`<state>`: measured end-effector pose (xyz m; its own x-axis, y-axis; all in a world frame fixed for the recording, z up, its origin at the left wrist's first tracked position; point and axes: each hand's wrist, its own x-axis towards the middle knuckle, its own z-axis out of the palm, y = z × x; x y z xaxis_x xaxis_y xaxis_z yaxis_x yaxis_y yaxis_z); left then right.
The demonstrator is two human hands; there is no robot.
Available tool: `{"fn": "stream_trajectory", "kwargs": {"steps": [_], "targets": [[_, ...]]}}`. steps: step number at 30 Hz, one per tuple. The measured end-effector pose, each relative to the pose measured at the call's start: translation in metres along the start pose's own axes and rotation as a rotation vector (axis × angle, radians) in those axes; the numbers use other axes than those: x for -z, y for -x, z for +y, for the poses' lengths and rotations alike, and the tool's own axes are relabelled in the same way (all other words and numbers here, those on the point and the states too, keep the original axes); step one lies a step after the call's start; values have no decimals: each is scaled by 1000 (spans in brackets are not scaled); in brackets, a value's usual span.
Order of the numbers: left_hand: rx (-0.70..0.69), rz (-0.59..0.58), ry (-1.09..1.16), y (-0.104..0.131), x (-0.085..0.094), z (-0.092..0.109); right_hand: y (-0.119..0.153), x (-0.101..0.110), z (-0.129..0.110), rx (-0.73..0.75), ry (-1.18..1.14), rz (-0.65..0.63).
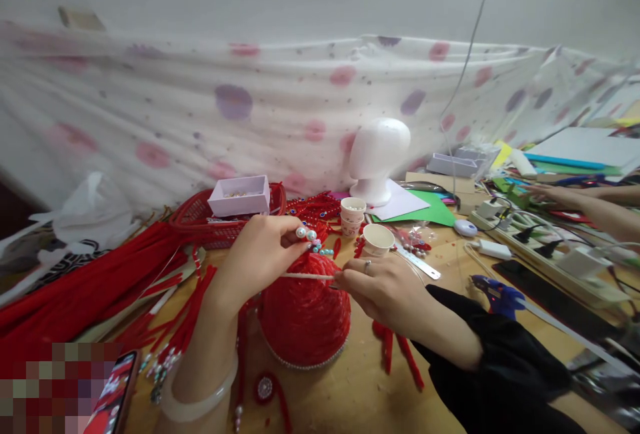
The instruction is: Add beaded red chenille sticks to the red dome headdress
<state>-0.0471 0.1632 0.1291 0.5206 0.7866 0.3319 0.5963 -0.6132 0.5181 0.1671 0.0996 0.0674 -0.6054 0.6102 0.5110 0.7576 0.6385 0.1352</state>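
A red domed cap (305, 317), its lower rim edged with small pearls, sits on the table in front of me. At its top my left hand (265, 251) is closed in a pinch around a beaded ornament (311, 235) with white pearls and turquoise beads. A thin white strip (307, 276) runs level across the front of the cap. My right hand (385, 291), with a ring on one finger, is closed on the strip's right end. Its left end meets my left hand, but whether those fingers grip it is hidden.
Paper cups (379, 239), a white foam head (379, 161) and a red basket (200, 224) with a lilac box (239, 195) stand behind. At right lie a blue glue gun (500, 297) and a power strip (545, 254), near another person's hand (555, 195). A phone (117, 394) lies front left.
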Motion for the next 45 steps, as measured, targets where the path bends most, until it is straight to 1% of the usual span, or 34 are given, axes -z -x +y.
{"fn": "stream_trajectory", "kwargs": {"steps": [2, 4, 8, 10, 12, 17, 21, 24, 27, 28, 30, 31, 35, 38, 40, 42, 45], "targets": [[-2, -1, 4, -1, 0, 0, 1, -2, 0, -7, -19, -8], [-1, -2, 7, -1, -1, -1, 2, -2, -1, 34, 11, 32], [-4, 0, 7, -1, -1, -2, 6, 3, -2, 169, 146, 223], [-10, 4, 10, -1, -1, -3, 7, 5, -2, 183, 140, 293], [-14, 3, 14, 0, 0, -3, 8, 5, -1, 155, 93, 288], [-15, 4, 20, -1, -2, -4, 6, -4, 3, 4, -49, 119], [-23, 13, 33, -1, -4, -6, 5, -7, 4, -59, -145, 67], [-25, 12, 35, -1, -3, -7, 4, -3, 4, -35, -114, 106], [-26, 12, 23, 0, -2, -7, 3, 0, 4, 32, -16, 199], [-29, 11, 21, 0, -2, -7, 3, 0, 4, 31, -7, 227], [-36, 13, 19, 0, -2, -7, 3, -2, 4, 2, -29, 235], [-41, 15, 19, 0, -2, -7, 4, -4, 4, -16, -51, 216], [-46, 22, 31, 0, -2, -7, 4, -8, 5, -74, -145, 75], [-49, 15, 32, 0, -1, -6, 3, -5, 6, -49, -166, 25], [-48, 12, 26, 1, 0, -5, 3, -2, 6, 2, -91, 59], [-37, 4, 16, 1, 1, -4, 4, 1, 4, 43, -8, 146], [-20, -9, 18, 3, 2, -3, 7, 5, 2, 47, -13, 240]]}}
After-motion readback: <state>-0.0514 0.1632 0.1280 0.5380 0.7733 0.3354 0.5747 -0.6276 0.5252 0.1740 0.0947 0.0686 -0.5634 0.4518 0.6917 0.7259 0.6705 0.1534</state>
